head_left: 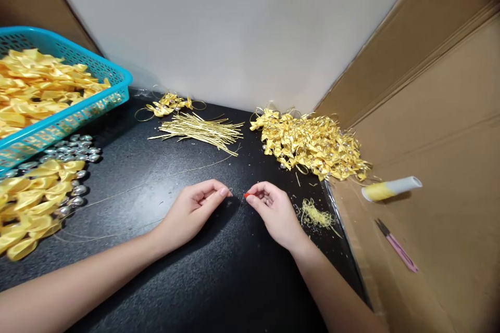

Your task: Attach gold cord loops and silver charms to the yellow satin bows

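Above the middle of the black table [203, 276], my left hand [199, 205] is closed in a pinch, thumb against forefinger. A fine thread [133, 227] runs up to it from the left, and a tiny loop seems to show at its fingertips. Facing it across a small gap, my right hand [275, 213] pinches a small red piece [246, 195], whose kind I cannot make out. The thread loops past the loose yellow satin bows [39, 192] on the left and back toward the gold ties [199, 130] beyond my hands.
A blue basket [127, 78] of yellow bows stands at left, silver beads [78, 190] beside it. Finished bows lie in a small group [170, 104] and a large pile [312, 143]. Thread scraps [316, 214], a thread cone [392, 188] and pink-handled snips [398, 247] are at right.
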`<state>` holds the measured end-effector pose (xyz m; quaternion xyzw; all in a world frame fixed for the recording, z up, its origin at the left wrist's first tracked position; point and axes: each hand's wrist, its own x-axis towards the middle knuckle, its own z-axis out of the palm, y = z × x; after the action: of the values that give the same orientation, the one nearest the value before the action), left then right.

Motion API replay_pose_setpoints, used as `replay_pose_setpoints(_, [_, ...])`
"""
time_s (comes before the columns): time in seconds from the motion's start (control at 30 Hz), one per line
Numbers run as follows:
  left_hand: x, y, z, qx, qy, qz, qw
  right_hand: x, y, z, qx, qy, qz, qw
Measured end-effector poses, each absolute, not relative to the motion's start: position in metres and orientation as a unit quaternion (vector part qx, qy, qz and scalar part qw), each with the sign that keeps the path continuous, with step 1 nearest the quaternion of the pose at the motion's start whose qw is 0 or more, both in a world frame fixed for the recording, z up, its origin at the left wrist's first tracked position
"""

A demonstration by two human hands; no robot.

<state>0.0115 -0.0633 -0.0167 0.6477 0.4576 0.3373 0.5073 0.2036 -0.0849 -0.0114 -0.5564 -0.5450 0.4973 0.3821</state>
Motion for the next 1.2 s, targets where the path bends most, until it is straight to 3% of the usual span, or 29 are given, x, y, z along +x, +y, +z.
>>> replay_pose_setpoints(0.13, [0.011, -0.065, -0.016, 0.671, 0.446, 0.33, 0.492, 0.198, -0.086, -0.01, -0.506, -0.421, 0.619, 0.429])
replay_pose_setpoints(0.4, [0.01, -0.067, -0.018, 0.693, 0.428, 0.346, 0.466, 0.191, -0.09, -0.009, -0.472, -0.308, 0.709, 0.423])
replay_pose_setpoints(1.2, [0.011, -0.067, -0.015, 0.694, 0.43, 0.348, 0.462, 0.188, -0.09, -0.009, -0.454, -0.286, 0.741, 0.404])
